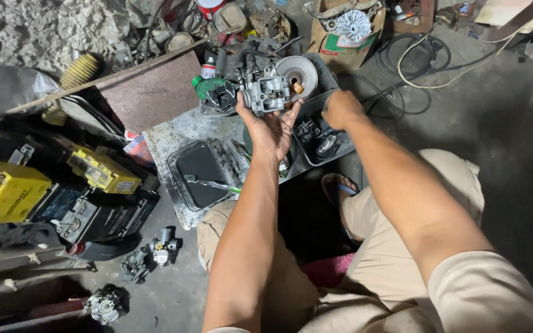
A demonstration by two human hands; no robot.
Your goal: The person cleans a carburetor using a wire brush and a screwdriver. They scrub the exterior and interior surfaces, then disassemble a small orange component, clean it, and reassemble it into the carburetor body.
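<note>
Repair workshop, grimy concrete floor (pixel 476 105), yellow batteries (pixel 4 191), scattered carburettors (pixel 165 245) (engine parts everywhere), oily metal trays (pixel 200 165)

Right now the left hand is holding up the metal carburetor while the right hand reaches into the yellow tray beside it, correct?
Not quite. In the head view the left hand does hold up the metal carburetor, but the tray the right hand reaches into is black, not yellow.

Black trays (pixel 200 166) on metal slab (pixel 168 135)
</note>
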